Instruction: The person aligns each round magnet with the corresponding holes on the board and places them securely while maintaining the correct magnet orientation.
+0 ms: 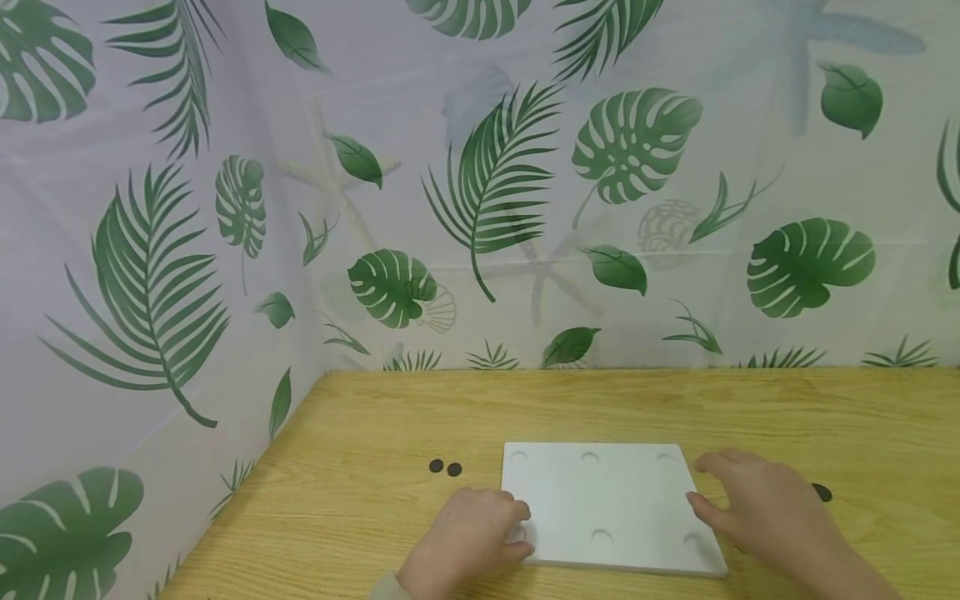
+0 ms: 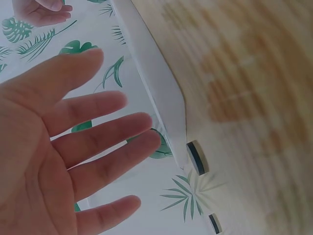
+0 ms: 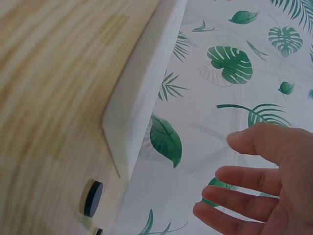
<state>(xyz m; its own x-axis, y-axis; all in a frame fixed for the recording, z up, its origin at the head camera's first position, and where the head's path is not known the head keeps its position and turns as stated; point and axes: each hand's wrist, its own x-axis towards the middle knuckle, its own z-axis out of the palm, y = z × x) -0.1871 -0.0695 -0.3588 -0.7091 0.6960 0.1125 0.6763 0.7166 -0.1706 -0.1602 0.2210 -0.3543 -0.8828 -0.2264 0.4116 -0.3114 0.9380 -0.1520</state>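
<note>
A white rectangular board (image 1: 600, 500) with several shallow round recesses lies flat on the table. Over its left edge, near the front corner, hovers my left hand (image 1: 474, 533); in the left wrist view its fingers (image 2: 105, 134) are spread and hold nothing. My right hand (image 1: 772, 508) is beside the board's right edge, fingers loosely extended and grasping nothing. Two small black discs (image 1: 454, 469) lie left of the board. Right of it, another black disc (image 1: 822, 492) is partly covered by my right hand; the right wrist view shows two black discs (image 3: 93, 199) there.
The wood-grain table (image 1: 360, 417) reaches back to a white sheet (image 1: 495, 333) printed with green leaves. A second leaf-printed side (image 1: 247, 350) of the sheet borders the table on the left.
</note>
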